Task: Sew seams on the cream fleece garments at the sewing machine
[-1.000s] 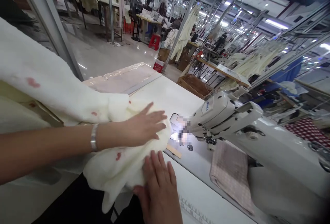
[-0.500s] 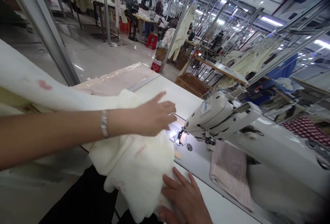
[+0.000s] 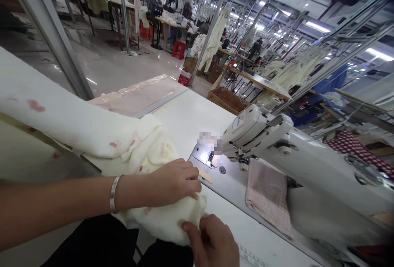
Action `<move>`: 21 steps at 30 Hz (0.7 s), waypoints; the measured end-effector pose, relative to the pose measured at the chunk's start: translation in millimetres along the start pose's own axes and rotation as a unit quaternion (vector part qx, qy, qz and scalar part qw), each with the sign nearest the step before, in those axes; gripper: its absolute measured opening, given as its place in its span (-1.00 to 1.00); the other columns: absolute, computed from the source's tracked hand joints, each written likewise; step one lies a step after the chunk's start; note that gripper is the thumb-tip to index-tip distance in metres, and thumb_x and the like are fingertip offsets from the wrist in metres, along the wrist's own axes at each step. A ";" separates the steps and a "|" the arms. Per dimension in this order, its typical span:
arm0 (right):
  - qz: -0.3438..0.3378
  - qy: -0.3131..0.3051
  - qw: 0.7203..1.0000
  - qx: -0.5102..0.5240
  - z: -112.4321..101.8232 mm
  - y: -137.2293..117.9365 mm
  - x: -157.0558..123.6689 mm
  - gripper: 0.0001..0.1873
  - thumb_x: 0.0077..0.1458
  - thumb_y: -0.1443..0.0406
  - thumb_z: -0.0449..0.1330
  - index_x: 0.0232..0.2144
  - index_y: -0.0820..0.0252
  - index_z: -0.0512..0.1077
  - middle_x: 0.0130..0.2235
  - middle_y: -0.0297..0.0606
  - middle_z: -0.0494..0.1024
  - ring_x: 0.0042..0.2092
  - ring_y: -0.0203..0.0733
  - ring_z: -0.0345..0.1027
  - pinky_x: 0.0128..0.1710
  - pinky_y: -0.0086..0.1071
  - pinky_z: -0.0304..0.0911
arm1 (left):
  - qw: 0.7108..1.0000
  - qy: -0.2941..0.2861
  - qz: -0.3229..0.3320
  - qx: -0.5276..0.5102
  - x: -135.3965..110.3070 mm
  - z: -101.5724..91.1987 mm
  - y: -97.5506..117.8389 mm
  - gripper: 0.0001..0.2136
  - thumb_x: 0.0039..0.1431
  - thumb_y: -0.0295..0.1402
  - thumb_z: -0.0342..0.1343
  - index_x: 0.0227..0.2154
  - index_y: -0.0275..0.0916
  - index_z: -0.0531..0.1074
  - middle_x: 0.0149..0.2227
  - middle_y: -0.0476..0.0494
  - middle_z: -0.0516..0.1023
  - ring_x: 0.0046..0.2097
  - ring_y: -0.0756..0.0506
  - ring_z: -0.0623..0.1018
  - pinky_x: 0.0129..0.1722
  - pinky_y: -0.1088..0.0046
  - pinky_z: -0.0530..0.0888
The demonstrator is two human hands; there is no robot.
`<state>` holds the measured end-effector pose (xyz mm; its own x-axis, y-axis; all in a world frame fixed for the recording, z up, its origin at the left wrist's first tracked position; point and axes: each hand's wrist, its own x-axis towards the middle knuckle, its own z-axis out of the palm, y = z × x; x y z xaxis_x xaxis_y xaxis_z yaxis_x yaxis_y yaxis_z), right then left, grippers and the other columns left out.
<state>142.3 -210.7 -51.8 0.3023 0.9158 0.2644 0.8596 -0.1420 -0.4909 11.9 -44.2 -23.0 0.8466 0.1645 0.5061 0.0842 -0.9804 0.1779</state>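
Observation:
A soft cream fabric (image 3: 166, 222) with reddish printed spots lies bunched at the table's near edge and trails off to the left. My left hand (image 3: 177, 181), with a silver bracelet on its wrist, rests on top of the bunch, its fingers curled down onto the cloth. Close to my body, my right hand (image 3: 215, 240) pinches the fabric's edge between thumb and fingers. Beyond both hands stands a white sewing machine (image 3: 261, 135), its lamp lighting the presser foot (image 3: 211, 159). The cloth lies apart from the foot. Part of the needle area is pixelated.
A folded pinkish checked cloth (image 3: 269, 197) hangs over the machine bed under the arm. The white tabletop (image 3: 200, 109) reaches back to a plastic-covered pink panel (image 3: 132, 94). A metal post (image 3: 58, 33) rises at left. Behind are a cardboard box (image 3: 227, 99) and a red stool (image 3: 179, 49).
My left hand has come down toward me and its spread fingers have curled onto the fabric. My right hand's fingers have closed on the edge. The bunch has shifted toward my body.

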 end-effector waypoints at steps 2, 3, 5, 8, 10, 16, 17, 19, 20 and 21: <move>0.052 -0.010 0.997 0.064 4.1 -3.8 -0.9 -0.52 0.11 -0.07 0.10 -0.63 0.12 0.24 -0.62 -0.43 0.27 -0.58 -0.36 0.09 -0.56 -0.42 0.02 | 0.999 -0.032 0.009 0.033 3.0 -9.4 -4.8 -0.85 0.22 -0.29 0.11 -0.41 -0.26 0.41 -0.41 -0.07 0.39 -0.37 -0.05 0.33 -0.35 0.40 0.27; 0.069 -0.018 0.993 0.097 5.5 -4.7 -1.5 -0.53 0.11 -0.05 0.11 -0.63 0.12 0.25 -0.61 -0.43 0.26 -0.59 -0.38 0.06 -0.57 -0.44 0.01 | 0.997 -0.053 0.010 0.054 4.4 -14.1 -7.9 -0.83 0.20 -0.27 0.13 -0.42 -0.26 0.40 -0.42 -0.07 0.39 -0.38 -0.06 0.33 -0.36 0.39 0.27; 0.084 -0.038 0.984 0.150 6.7 -6.2 -2.6 -0.59 0.11 -0.01 0.11 -0.60 0.13 0.32 -0.61 -0.44 0.25 -0.59 -0.39 0.04 -0.58 -0.45 0.00 | 0.993 -0.095 -0.001 0.075 7.3 -23.7 -12.8 -0.81 0.16 -0.26 0.18 -0.47 -0.25 0.38 -0.44 -0.06 0.39 -0.39 -0.06 0.35 -0.35 0.37 0.27; 0.110 -0.082 0.963 0.231 5.5 -12.1 -3.3 -0.64 0.08 0.01 0.08 -0.26 0.13 0.44 -0.61 -0.44 0.30 -0.58 -0.37 0.05 -0.59 -0.46 0.02 | 0.990 -0.141 -0.017 0.014 12.1 -39.8 -11.7 -0.84 0.16 -0.34 0.18 -0.46 -0.26 0.34 -0.42 -0.04 0.42 -0.36 -0.06 0.39 -0.29 0.38 0.30; 0.149 -0.113 0.934 0.306 4.1 -18.6 -3.2 -0.49 0.04 0.01 0.10 -0.02 0.13 0.32 -0.57 -0.45 0.37 -0.59 -0.36 0.08 -0.59 -0.47 0.07 | 0.981 -0.176 -0.051 -0.058 14.7 -52.0 -5.8 -0.89 0.17 -0.39 0.16 -0.40 -0.27 0.34 -0.41 -0.03 0.45 -0.36 -0.05 0.42 -0.34 0.43 0.31; 0.216 -0.132 0.860 0.442 3.7 -36.4 -5.1 -0.27 -0.10 0.05 0.20 0.10 0.09 0.09 -0.43 -0.36 0.52 -0.51 -0.29 0.33 -0.51 -0.45 0.22 | 0.957 -0.204 -0.133 -0.160 12.6 -73.0 11.5 -0.86 0.05 -0.30 0.27 -0.39 -0.22 0.44 -0.45 0.04 0.47 -0.35 -0.04 0.48 -0.38 0.50 0.31; 0.221 -0.127 0.863 0.437 4.1 -38.3 -6.0 -0.27 -0.11 0.08 0.21 0.10 0.10 0.09 -0.43 -0.36 0.53 -0.51 -0.29 0.34 -0.54 -0.47 0.19 | 0.962 -0.180 -0.125 -0.161 11.6 -71.9 13.3 -0.90 0.07 -0.37 0.25 -0.42 -0.23 0.43 -0.44 0.03 0.46 -0.35 -0.03 0.47 -0.37 0.51 0.32; 0.221 -0.100 0.874 0.421 3.9 -42.0 -7.7 -0.27 -0.12 0.15 0.21 0.10 0.11 0.07 -0.41 -0.34 0.55 -0.50 -0.28 0.37 -0.56 -0.48 0.17 | 0.974 -0.106 -0.109 -0.170 10.4 -66.9 16.3 -0.95 0.11 -0.50 0.16 -0.43 -0.26 0.43 -0.42 0.00 0.42 -0.34 -0.01 0.44 -0.36 0.52 0.33; 0.217 -0.086 0.879 0.416 3.0 -43.7 -8.0 -0.26 -0.14 0.18 0.20 0.11 0.12 0.06 -0.39 -0.31 0.57 -0.49 -0.27 0.38 -0.55 -0.48 0.17 | 0.977 -0.067 -0.102 -0.176 10.2 -63.4 17.6 -0.93 0.13 -0.53 0.11 -0.40 -0.27 0.44 -0.41 -0.02 0.40 -0.34 0.00 0.42 -0.36 0.53 0.34; 0.212 -0.083 0.881 0.415 1.4 -45.4 -7.9 -0.25 -0.15 0.19 0.20 0.11 0.12 0.06 -0.36 -0.29 0.58 -0.48 -0.27 0.39 -0.55 -0.47 0.18 | 0.978 -0.035 -0.096 -0.181 10.1 -59.6 18.9 -0.91 0.15 -0.54 0.08 -0.37 -0.27 0.46 -0.40 -0.03 0.38 -0.34 0.00 0.41 -0.36 0.53 0.34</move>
<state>100.3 -211.0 -32.8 0.3996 0.8987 -0.1809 0.0657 -0.2249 -0.9722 -9.3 -54.7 35.7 0.8680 0.3225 0.3776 0.0644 -0.8271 0.5584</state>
